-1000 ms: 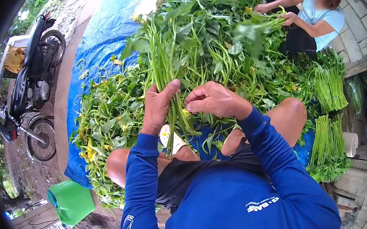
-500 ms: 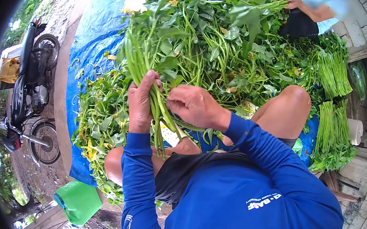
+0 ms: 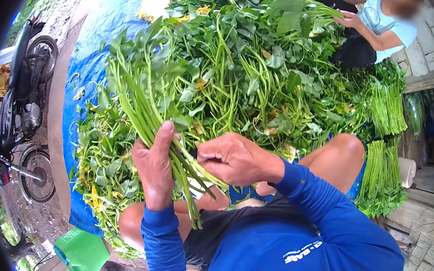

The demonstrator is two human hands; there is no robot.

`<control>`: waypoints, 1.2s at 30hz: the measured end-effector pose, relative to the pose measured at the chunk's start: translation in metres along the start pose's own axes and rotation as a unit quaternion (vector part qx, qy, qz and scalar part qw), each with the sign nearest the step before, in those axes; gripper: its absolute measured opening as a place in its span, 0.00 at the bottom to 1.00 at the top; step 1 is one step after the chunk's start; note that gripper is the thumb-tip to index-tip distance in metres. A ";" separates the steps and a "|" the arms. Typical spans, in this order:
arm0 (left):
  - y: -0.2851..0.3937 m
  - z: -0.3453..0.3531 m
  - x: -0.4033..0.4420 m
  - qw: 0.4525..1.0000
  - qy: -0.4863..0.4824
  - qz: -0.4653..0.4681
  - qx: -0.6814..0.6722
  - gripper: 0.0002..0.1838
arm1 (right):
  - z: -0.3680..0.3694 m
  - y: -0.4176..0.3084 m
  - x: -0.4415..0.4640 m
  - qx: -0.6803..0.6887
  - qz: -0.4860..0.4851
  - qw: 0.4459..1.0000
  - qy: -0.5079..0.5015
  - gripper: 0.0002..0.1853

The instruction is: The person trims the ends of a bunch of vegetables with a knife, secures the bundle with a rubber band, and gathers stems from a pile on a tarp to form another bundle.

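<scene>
My left hand (image 3: 153,168) is closed around a bunch of water spinach (image 3: 134,110). Its leafy tops fan out to the upper left, and the cut stem ends hang below my palm toward my lap. Just right of the bunch, my right hand (image 3: 241,160) is closed with its fingers curled in, beside a stem that slants out from the bunch. What the right fingers hold, if anything, is hidden. A large heap of loose water spinach (image 3: 244,80) lies in front of both hands.
A blue tarp (image 3: 91,51) lies under the heap. Tied bundles (image 3: 381,171) of greens stand at the right. Across the heap, another person's hand (image 3: 348,20) holds stems. A green container (image 3: 83,253) is at lower left, and a motorcycle (image 3: 26,110) stands beyond the tarp.
The view has shifted. The bunch in my left hand leans further left, and my right hand is closed tighter beside it. The other person's second hand has come into view.
</scene>
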State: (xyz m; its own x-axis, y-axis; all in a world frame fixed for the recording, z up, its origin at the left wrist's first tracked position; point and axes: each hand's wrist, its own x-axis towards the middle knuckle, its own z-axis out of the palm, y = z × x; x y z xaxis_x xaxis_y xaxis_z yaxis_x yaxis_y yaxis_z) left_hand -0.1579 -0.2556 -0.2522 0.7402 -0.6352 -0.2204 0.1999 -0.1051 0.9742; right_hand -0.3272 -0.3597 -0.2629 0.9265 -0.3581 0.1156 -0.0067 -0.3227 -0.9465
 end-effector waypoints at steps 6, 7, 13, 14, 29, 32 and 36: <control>0.031 -0.048 0.060 0.977 0.195 0.033 -0.077 0.13 | -0.032 0.048 0.048 -0.029 0.123 0.957 -0.261 0.11; 0.030 -0.053 0.064 0.976 0.205 0.045 -0.059 0.15 | -0.044 0.086 0.069 -0.081 0.115 0.986 -0.084 0.10; 0.039 -0.017 0.048 0.976 0.208 0.052 -0.029 0.15 | -0.146 0.279 0.226 -0.429 0.147 0.825 0.337 0.11; 0.040 -0.014 0.047 0.979 0.200 0.034 -0.028 0.15 | -0.155 0.282 0.235 -0.417 0.207 0.827 0.314 0.12; 0.034 -0.005 0.038 0.993 0.064 -0.017 -0.100 0.13 | -0.229 0.117 0.095 0.090 0.098 0.929 0.346 0.15; 0.034 -0.003 0.030 0.993 0.042 -0.001 -0.106 0.13 | -0.225 0.063 0.076 0.091 0.062 0.926 0.361 0.15; 0.030 -0.004 0.020 0.994 0.008 0.009 -0.110 0.12 | -0.202 0.023 0.056 0.114 0.056 0.924 0.361 0.16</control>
State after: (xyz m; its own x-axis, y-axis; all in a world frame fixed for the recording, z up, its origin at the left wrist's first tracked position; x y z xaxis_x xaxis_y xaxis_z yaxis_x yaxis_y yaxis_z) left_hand -0.1349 -0.2686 -0.2273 0.7551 -0.6226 -0.2056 0.3206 0.0771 0.9441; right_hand -0.3517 -0.5641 -0.2178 0.4310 -0.8960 0.1067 0.0685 -0.0854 -0.9940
